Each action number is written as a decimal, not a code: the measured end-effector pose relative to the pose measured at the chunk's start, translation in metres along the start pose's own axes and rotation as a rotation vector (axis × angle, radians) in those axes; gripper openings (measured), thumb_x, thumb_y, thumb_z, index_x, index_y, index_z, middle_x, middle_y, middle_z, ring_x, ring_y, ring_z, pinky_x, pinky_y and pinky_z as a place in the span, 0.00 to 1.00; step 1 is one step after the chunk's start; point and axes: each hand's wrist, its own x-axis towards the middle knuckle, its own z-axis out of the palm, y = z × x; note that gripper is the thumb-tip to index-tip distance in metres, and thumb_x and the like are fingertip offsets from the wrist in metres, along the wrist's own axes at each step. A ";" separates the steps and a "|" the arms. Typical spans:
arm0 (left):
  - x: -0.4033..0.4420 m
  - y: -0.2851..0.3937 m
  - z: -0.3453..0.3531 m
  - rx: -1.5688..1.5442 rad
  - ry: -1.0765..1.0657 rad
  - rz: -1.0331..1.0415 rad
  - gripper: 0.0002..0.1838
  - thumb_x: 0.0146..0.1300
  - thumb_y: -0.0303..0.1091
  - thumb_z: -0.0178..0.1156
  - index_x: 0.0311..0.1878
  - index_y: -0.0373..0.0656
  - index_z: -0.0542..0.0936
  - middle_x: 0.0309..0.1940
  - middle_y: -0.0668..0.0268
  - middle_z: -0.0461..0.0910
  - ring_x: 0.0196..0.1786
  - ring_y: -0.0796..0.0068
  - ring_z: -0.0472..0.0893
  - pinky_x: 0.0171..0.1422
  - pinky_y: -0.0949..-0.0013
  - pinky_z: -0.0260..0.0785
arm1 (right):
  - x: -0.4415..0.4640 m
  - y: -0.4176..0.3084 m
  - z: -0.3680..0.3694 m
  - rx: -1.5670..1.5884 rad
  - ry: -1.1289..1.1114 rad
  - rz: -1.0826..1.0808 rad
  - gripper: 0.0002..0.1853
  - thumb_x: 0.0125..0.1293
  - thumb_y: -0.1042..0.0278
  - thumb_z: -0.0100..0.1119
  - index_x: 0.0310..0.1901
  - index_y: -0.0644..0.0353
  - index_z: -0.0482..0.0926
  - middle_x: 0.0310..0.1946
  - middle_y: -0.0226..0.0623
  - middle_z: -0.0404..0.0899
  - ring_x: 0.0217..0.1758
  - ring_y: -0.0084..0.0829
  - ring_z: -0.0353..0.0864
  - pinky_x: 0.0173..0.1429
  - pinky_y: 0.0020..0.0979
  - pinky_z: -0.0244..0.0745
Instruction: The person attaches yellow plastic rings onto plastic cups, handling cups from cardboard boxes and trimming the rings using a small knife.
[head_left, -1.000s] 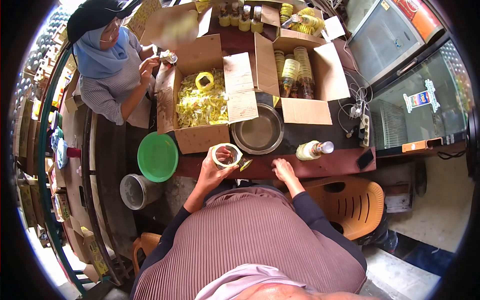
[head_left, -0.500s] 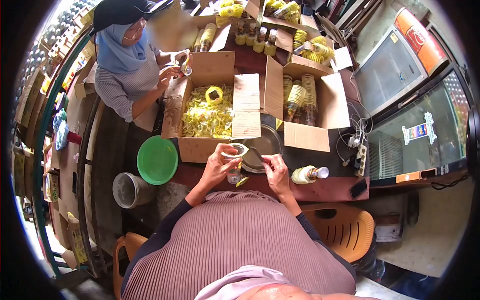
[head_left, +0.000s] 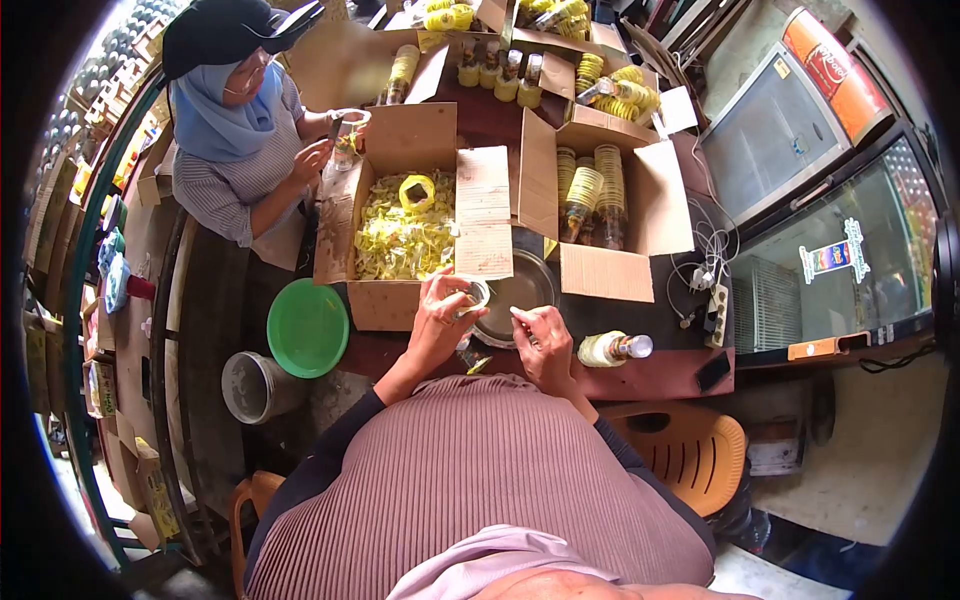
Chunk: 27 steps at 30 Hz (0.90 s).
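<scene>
A clear plastic cup (head_left: 478, 294) is in my left hand (head_left: 437, 318), its round opening tilted toward me, over the near-left rim of the metal bowl (head_left: 540, 285). My right hand (head_left: 544, 342) is closed just right of it, around a small thing too hidden to make out now. Below the cup, another clear container with a yellow strip (head_left: 474, 360) lies at the table edge. Right of my right hand lies a stack of yellow-rimmed cups (head_left: 612, 348). Behind my left hand stands a cardboard box (head_left: 385, 305) of yellow scraps (head_left: 400, 235).
A co-worker (head_left: 225, 150) at the left holds a cup and a dark blade. A green basin (head_left: 308, 328) and a grey bucket (head_left: 250, 387) stand left. A box (head_left: 605, 272) of stacked cups, white cables (head_left: 712, 250) and a black phone (head_left: 713, 372) are right.
My right hand has come off the table and closed, near the cup; half a second ago it held a dark blade. My left hand has raised and turned the cup.
</scene>
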 end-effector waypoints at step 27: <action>-0.023 0.020 -0.008 -0.126 0.001 0.182 0.06 0.52 0.28 0.67 0.33 0.42 0.80 0.34 0.62 0.75 0.51 0.59 0.74 0.65 0.50 0.62 | -0.008 -0.023 0.007 -0.052 0.032 -0.007 0.13 0.52 0.78 0.65 0.42 0.59 0.81 0.30 0.35 0.73 0.33 0.34 0.76 0.36 0.35 0.74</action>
